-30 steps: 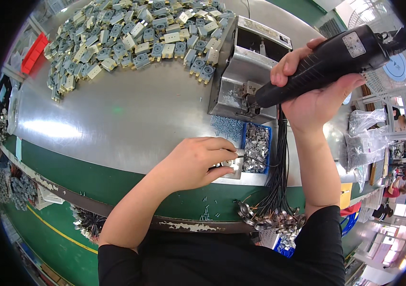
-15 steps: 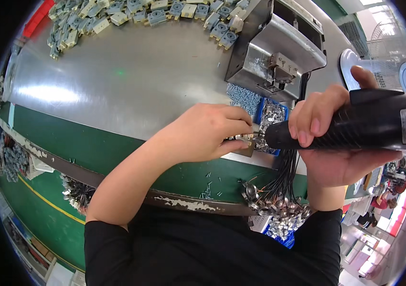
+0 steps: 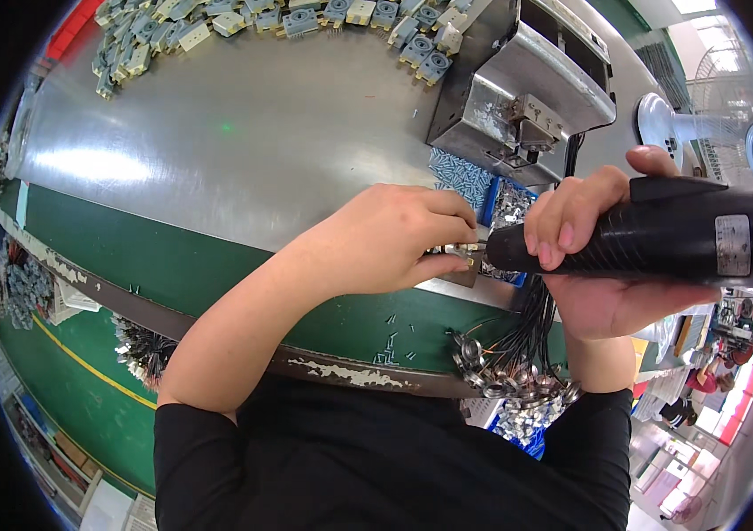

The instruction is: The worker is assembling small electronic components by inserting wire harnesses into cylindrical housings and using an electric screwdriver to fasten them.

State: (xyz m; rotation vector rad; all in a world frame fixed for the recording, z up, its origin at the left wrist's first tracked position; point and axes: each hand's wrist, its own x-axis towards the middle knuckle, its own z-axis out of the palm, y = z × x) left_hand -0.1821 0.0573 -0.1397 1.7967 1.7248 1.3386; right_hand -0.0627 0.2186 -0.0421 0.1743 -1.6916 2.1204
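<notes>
My right hand (image 3: pixel 584 221) is wrapped round a black electric screwdriver (image 3: pixel 668 232), held level with its nose pointing left. The screwdriver's tip meets a small part with metal pieces (image 3: pixel 458 250), which my left hand (image 3: pixel 403 232) pinches between thumb and fingers. Most of that part is hidden by my fingers, so its exact kind does not show. Just beyond the tip, a blue tray (image 3: pixel 509 205) holds small metal pieces. Beside it lies a heap of silver screws (image 3: pixel 461 175).
Grey and cream socket-like blocks (image 3: pixel 306 21) are piled along the table's far side. A metal fixture (image 3: pixel 518 97) stands beyond the screws. Black wires with ring-shaped metal ends (image 3: pixel 483 358) hang by the near edge. Loose screws (image 3: pixel 390 354) lie on the green mat (image 3: pixel 208 265).
The screwdriver and my right hand have shifted slightly left, closer to my left fingers. My left hand keeps its pinch on the small part. The whole view has moved a little.
</notes>
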